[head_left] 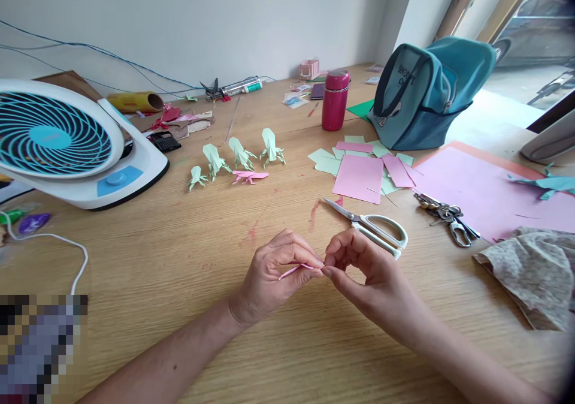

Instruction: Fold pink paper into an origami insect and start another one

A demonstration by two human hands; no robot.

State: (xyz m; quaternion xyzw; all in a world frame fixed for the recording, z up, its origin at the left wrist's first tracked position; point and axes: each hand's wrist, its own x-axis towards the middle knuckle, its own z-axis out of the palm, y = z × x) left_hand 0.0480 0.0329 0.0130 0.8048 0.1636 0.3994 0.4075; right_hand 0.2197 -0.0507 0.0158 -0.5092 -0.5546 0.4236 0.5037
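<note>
A narrow folded piece of pink paper (294, 270) is pinched between the thumb and fingers of my left hand (281, 269). My right hand (359, 266) meets it from the other side, thumb and fingertip closed at the paper's right end. Fingers hide most of the paper's shape. Just behind my right hand lie white-handled scissors (381, 230), blades pointing to the upper left. Farther back on the table stand several pale green origami figures (242, 154), with a pink origami figure (250, 177) in front of them.
Pink and green paper sheets (358, 178) lie near a magenta bottle (335, 101) and a teal bag (417, 92). Keys (449, 217) and a crumpled cloth (534, 275) are at right. A white fan (76, 146) stands at left, with a white cable (83, 251) nearby.
</note>
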